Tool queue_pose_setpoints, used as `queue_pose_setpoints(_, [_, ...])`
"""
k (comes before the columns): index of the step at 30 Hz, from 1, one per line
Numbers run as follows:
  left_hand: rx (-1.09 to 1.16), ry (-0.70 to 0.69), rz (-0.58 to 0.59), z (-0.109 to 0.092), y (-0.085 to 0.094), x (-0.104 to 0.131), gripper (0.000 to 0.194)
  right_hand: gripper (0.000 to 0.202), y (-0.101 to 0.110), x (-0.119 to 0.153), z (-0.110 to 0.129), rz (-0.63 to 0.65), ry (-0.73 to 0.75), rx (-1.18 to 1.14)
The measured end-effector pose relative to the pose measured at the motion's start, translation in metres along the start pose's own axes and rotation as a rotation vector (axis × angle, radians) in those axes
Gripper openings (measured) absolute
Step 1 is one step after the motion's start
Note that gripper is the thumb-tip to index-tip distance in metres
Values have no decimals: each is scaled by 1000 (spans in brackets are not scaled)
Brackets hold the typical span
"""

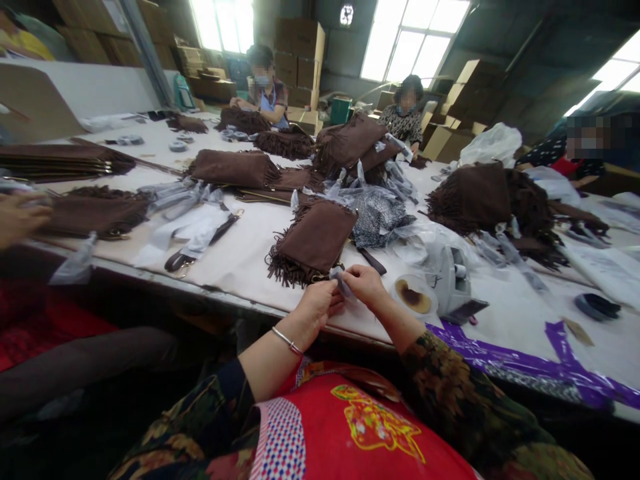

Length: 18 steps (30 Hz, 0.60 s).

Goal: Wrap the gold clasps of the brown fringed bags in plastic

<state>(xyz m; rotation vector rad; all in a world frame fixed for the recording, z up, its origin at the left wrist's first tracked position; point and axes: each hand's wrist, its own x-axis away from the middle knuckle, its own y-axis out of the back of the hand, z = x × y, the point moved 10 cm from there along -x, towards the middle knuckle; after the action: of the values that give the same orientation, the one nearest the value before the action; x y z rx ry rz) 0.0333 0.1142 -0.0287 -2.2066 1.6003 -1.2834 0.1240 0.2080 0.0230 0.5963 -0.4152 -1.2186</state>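
A brown fringed bag [317, 233] lies on the table in front of me, its fringe towards the left and its metal hardware near my hands. At its near corner, a piece of clear plastic wrap [342, 283] sits between my hands. My left hand [320, 307] has its fingers closed around the wrap's lower side. From the right, my right hand [365, 285] pinches the same plastic with thumb and fingertips. Just beyond my right hand a dark strap end [372, 261] lies on the table.
A white tape dispenser [453, 277] and a tape roll [413, 295] stand to the right, near purple plastic [510, 370]. Brown bags [350, 143] are piled at the back; more [470, 197] lie right. Wrapped straps [193, 233] lie left. A co-worker's hand [23, 217] is at far left.
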Motion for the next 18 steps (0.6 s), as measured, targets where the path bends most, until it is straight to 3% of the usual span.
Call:
queue_pose_setpoints(5, [25,-31,-59,-3,1,-1,5,31,3,-2,5,38,17,28])
queue_pose_setpoints(10, [39,-36,-105,-5,8,-3,4,37,8,23,16,37,72,36])
queue_pose_setpoints(18, [53,-66,-145,1,16,-5,8,41,6,46,-2,20,-11,-8])
